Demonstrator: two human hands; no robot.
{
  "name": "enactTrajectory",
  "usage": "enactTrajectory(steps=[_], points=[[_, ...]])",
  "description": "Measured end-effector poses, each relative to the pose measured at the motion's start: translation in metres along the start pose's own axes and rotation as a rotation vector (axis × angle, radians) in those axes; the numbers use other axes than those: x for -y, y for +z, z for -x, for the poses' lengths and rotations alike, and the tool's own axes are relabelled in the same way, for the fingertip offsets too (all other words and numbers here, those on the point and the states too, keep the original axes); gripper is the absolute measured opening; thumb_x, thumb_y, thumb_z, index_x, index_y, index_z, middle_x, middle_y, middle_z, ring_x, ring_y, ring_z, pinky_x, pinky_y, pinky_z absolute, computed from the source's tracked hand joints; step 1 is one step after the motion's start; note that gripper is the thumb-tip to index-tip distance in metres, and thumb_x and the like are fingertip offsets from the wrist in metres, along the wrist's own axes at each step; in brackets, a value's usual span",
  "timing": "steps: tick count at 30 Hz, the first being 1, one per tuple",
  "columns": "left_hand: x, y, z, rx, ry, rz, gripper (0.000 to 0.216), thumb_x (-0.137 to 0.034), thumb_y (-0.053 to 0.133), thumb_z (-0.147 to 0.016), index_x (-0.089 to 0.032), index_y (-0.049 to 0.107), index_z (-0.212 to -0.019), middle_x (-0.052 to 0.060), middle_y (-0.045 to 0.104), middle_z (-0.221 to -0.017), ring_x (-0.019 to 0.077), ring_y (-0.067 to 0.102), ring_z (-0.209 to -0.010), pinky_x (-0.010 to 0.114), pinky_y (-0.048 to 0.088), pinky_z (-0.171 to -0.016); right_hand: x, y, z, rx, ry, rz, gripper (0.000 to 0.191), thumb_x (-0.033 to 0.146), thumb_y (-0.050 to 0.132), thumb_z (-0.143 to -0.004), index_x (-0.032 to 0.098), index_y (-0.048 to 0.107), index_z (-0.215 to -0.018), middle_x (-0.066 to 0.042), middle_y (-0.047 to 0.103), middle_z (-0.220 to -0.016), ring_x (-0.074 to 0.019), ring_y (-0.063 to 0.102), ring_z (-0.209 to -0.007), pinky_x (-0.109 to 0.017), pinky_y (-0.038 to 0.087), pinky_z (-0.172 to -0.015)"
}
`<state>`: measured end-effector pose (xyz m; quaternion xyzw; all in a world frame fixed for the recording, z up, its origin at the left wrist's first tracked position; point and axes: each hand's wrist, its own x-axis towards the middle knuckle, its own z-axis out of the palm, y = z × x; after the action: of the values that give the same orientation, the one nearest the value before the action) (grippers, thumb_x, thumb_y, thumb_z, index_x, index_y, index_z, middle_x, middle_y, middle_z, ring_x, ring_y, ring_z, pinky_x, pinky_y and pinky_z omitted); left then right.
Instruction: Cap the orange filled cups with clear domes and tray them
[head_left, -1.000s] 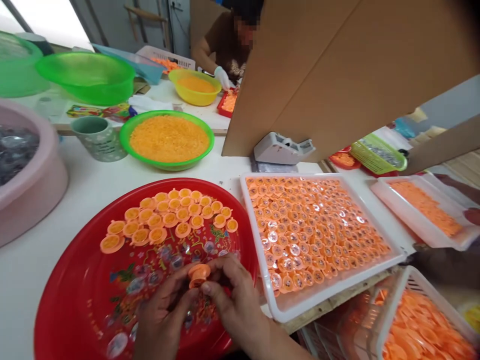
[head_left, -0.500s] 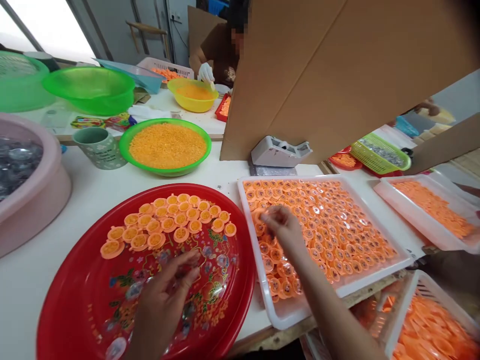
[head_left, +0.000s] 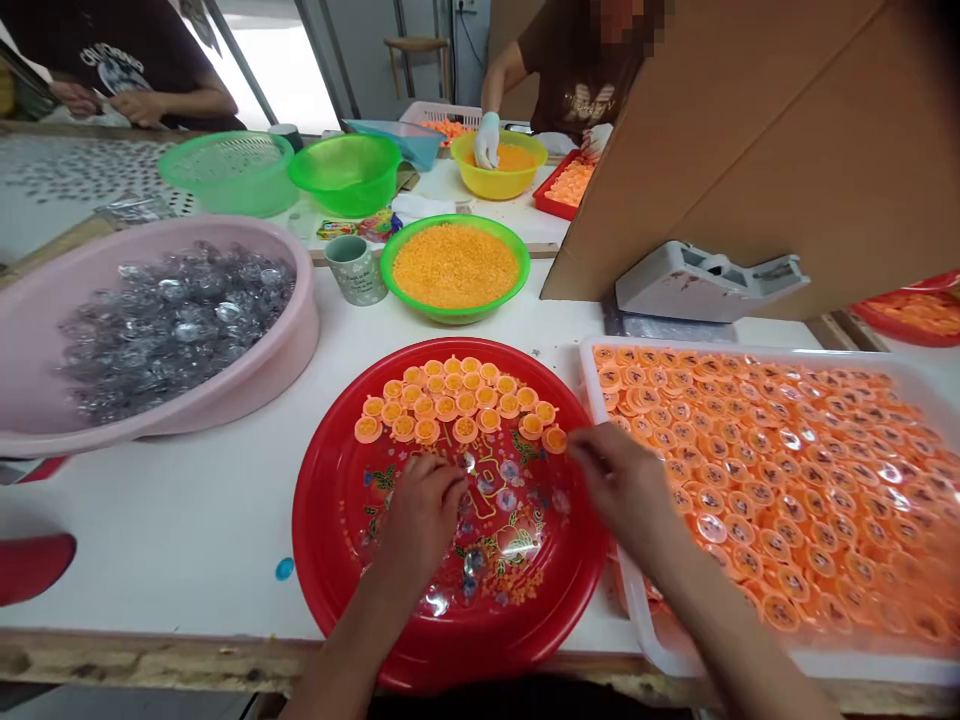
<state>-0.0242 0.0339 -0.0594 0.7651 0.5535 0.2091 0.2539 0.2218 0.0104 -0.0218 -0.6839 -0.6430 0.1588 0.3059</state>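
Observation:
A large red tray with a printed flower pattern lies in front of me. Several round orange plastic pieces with yellow-orange grains in their middles sit in rows along its far side. Over the tray's middle, my left hand has its fingers curled together; what they hold, if anything, is hidden. Small clear domes lie loose beside it. My right hand is at the tray's right rim, fingers drawn together. Its tips are at the edge of the rightmost orange piece; I cannot tell whether they grip it.
A white tray of finished-looking orange discs stands right. Left is a pink tub of clear domes. Behind are a green bowl of grains, a cup, a tape dispenser and a cardboard wall. Two people work across the table.
My right hand has moved left from the white tray to the red tray's rim. My left hand stays over the red tray, fingers now more curled. The view has swung left.

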Motion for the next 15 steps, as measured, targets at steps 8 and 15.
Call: enactTrajectory(steps=[8,15], points=[[-0.013,0.0,-0.049,0.046,0.059,-0.074,0.03,-0.005,0.049,-0.087,-0.017,0.062,-0.112,0.01,0.058,-0.107,0.023,0.058,-0.098,0.036,0.05,-0.085,0.049,0.074,0.029,0.302,-0.172,0.235,0.037,-0.004,0.05,-0.079,0.017,0.07,-0.101,-0.013,0.068,-0.095,-0.0263,0.061,-0.094,-0.036,0.052,-0.084],[-0.005,0.001,-0.029,0.103,0.094,-0.054,0.03,-0.003,0.052,-0.082,-0.02,0.062,-0.105,0.007,0.063,-0.1,0.0229,0.062,-0.09,0.034,0.052,-0.075,0.032,0.06,0.061,0.29,0.176,-0.231,0.026,0.002,0.049,-0.081,0.019,0.067,-0.09,-0.004,0.069,-0.085,-0.018,0.065,-0.079,-0.029,0.052,-0.073]])
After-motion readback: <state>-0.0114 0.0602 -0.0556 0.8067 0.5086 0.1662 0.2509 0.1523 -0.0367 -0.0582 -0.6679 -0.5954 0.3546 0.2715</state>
